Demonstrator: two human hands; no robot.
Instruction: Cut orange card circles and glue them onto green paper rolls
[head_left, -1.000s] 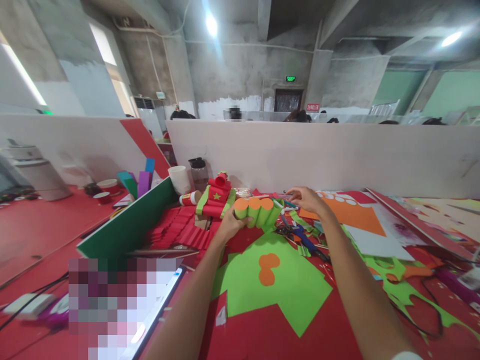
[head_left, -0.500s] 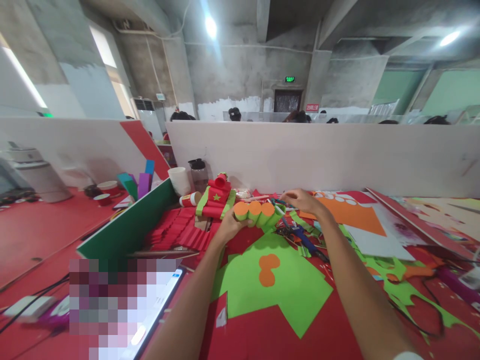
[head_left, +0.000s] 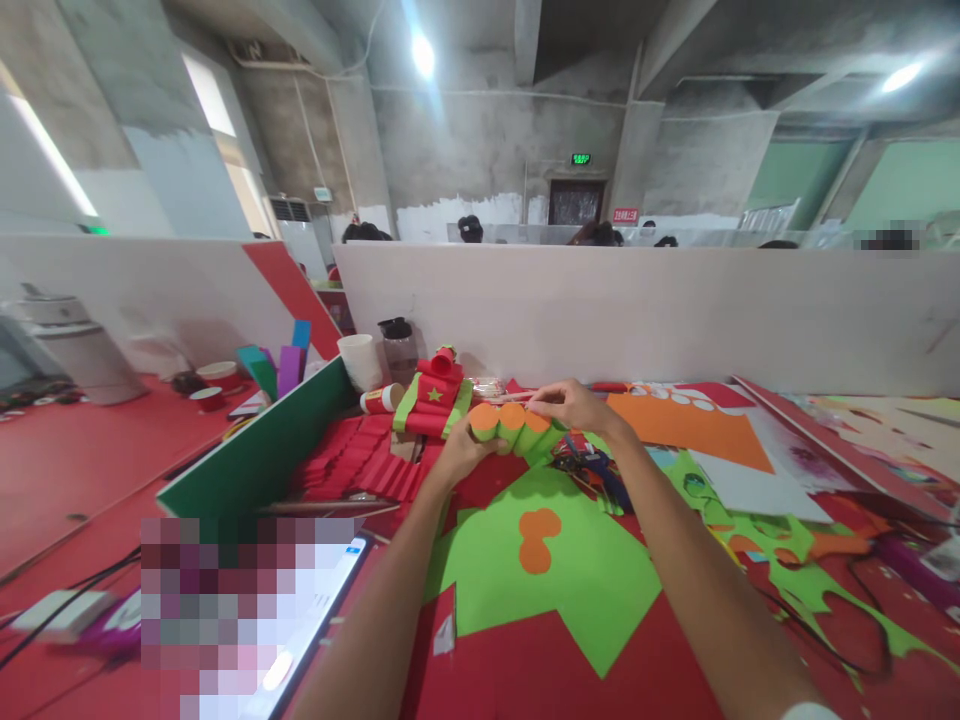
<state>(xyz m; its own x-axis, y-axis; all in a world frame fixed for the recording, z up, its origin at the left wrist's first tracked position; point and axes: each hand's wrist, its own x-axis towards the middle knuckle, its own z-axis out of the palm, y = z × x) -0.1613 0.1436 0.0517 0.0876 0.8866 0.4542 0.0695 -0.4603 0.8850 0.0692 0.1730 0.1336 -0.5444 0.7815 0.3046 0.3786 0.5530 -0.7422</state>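
Note:
My left hand point(head_left: 463, 455) is closed round the left end of a row of green paper tubes point(head_left: 517, 440) with orange round caps. At the right end of that row is my right hand point(head_left: 570, 405), its fingers pinched at the tubes' top edge; what sits between the fingertips is too small to tell. Below, orange paper circles point(head_left: 534, 555) lie on a bright green paper sheet point(head_left: 585, 590). Behind my left hand stands a red rolled-paper model point(head_left: 436, 395) with green bands and a star.
Folded red paper point(head_left: 360, 460) fills a space beside a green board point(head_left: 255, 440). Dark-handled tools point(head_left: 600, 475) lie under my right wrist. Orange paper point(head_left: 690, 430) and green scraps point(head_left: 780, 520) spread rightward. A phone point(head_left: 322, 600) lies front left; a white partition point(head_left: 600, 310) stands behind.
My right hand has moved left, from beyond the row's right end onto the capped tubes. My left hand keeps its hold in the same place.

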